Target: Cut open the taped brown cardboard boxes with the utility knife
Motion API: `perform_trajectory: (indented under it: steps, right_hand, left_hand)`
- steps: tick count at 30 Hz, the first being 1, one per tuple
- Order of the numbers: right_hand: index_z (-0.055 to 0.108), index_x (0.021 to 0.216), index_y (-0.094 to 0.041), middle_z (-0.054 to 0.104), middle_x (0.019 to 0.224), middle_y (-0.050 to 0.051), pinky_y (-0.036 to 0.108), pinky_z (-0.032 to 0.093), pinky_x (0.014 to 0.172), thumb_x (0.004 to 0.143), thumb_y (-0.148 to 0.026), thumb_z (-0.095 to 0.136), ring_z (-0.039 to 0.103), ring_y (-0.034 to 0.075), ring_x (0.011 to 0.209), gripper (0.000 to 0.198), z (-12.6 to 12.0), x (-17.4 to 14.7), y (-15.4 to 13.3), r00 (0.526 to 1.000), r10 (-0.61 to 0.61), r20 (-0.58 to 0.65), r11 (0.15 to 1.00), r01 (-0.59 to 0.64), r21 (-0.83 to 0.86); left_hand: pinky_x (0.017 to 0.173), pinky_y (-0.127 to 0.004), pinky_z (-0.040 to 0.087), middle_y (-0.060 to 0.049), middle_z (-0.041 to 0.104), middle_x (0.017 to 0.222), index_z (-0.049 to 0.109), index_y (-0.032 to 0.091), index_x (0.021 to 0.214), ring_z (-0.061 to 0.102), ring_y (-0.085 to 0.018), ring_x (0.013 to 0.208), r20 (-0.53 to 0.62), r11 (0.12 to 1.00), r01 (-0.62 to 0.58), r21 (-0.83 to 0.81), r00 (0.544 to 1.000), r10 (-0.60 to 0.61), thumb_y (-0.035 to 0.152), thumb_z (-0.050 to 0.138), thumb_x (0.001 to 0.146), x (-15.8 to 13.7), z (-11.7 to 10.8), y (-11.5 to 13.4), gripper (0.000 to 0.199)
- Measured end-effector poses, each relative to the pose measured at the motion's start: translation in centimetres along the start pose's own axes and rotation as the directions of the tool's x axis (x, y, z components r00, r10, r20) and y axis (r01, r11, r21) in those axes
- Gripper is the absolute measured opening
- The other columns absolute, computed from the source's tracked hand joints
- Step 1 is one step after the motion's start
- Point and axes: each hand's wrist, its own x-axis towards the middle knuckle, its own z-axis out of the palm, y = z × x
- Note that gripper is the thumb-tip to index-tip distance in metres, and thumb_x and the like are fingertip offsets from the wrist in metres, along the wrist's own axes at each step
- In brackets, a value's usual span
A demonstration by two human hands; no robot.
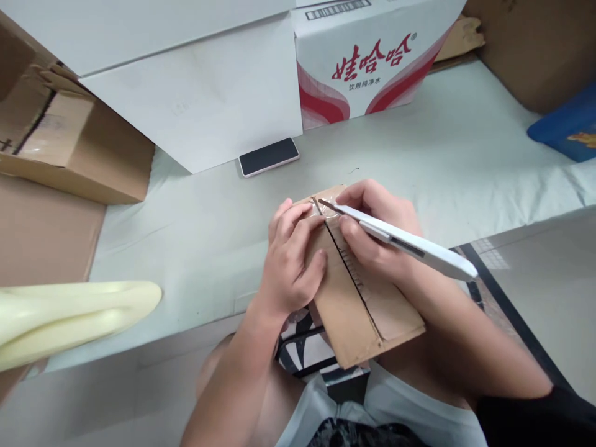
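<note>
Apparently tape-cutting: right hand [397, 210] pinching knife [395, 230], blade [326, 203] at tape [330, 213] on box [336, 304]; left hand [289, 257] spread over box, steadying. Next move calls for fingers clear of blade.

The carton [335, 304] at the near edge of the tabletop [195, 248] is plain brown with a dark seam; the cutter [414, 242] is white, its blade [326, 203] dark. The tabletop is pale green. Toward its far edge, a phone [269, 157] shows black within a pale rim, and a white box [326, 62] bears red lettering [375, 59] and curving red bands [321, 99]. The near left corner holds a pale yellow object [79, 310]; the far right, a blue container [570, 124].
</note>
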Motion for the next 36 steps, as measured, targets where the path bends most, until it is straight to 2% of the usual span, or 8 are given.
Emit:
perform_trajectory:
  steps: [6,13,16,22,30,36]
  right_hand:
    - [0.063,0.095,-0.023,0.069,0.075,0.0,0.027,0.045,0.057,0.088,-0.035,0.06,0.059,0.015,0.061,0.014,0.2,0.1,-0.1,1.0,-0.021,-0.001,0.999,0.021,-0.027]
    - [0.063,0.094,-0.023,0.071,0.076,0.001,0.028,0.046,0.056,0.089,-0.036,0.061,0.06,0.015,0.06,0.014,0.3,-0.1,-0.4,1.0,-0.012,-0.011,0.994,0.01,-0.106]
    - [0.063,0.094,-0.024,0.07,0.074,0.0,0.028,0.046,0.057,0.089,-0.034,0.061,0.06,0.015,0.059,0.012,0.3,-0.2,-0.5,1.0,-0.011,0.005,0.994,0.012,-0.112]
    - [0.061,0.092,-0.024,0.069,0.073,0.0,0.027,0.046,0.055,0.087,-0.034,0.062,0.06,0.014,0.058,0.011,0.5,-0.1,-0.3,0.999,-0.019,-0.036,0.993,0.015,-0.113]
    - [0.063,0.095,-0.024,0.074,0.082,0.002,0.028,0.049,0.06,0.088,-0.028,0.063,0.065,0.016,0.064,0.008,0.6,-0.3,0.0,0.999,-0.009,-0.036,0.991,0.004,-0.137]
    - [0.063,0.094,-0.024,0.074,0.079,0.001,0.027,0.049,0.06,0.088,-0.029,0.063,0.063,0.015,0.062,0.007,0.7,-0.3,-0.1,0.999,-0.012,-0.045,0.991,0.006,-0.135]
  left_hand:
    - [0.133,-0.052,0.03,-0.016,0.058,0.143,0.054,0.015,0.145,0.052,-0.028,0.142,-0.074,0.997,-0.051,-0.052,0.996,0.047,0.032,0.041,0.104,-0.1,0.9,-0.6,0.046]
    - [0.129,-0.056,0.037,-0.017,0.062,0.138,0.063,0.012,0.137,0.056,-0.03,0.137,-0.145,0.998,-0.04,-0.042,0.989,0.033,0.029,0.039,0.102,-0.5,1.4,-0.6,0.045]
    - [0.127,-0.058,0.038,-0.016,0.064,0.138,0.065,0.015,0.135,0.058,-0.03,0.136,-0.168,0.998,-0.011,-0.06,0.986,0.001,0.029,0.037,0.102,-0.6,1.5,-0.6,0.046]
    - [0.127,-0.063,0.037,-0.012,0.066,0.14,0.066,0.021,0.139,0.056,-0.032,0.139,-0.15,0.997,0.005,-0.071,0.989,-0.015,0.031,0.034,0.102,-0.6,1.5,-0.7,0.05]
    - [0.125,-0.06,0.039,-0.015,0.067,0.135,0.068,0.016,0.132,0.058,-0.031,0.135,-0.213,0.995,-0.008,-0.097,0.977,-0.013,0.033,0.035,0.104,-0.5,1.8,-0.6,0.047]
    - [0.126,-0.061,0.038,-0.014,0.066,0.139,0.067,0.019,0.136,0.055,-0.033,0.14,-0.167,0.996,0.0,-0.092,0.986,-0.015,0.035,0.035,0.103,-0.6,1.6,-0.9,0.049]
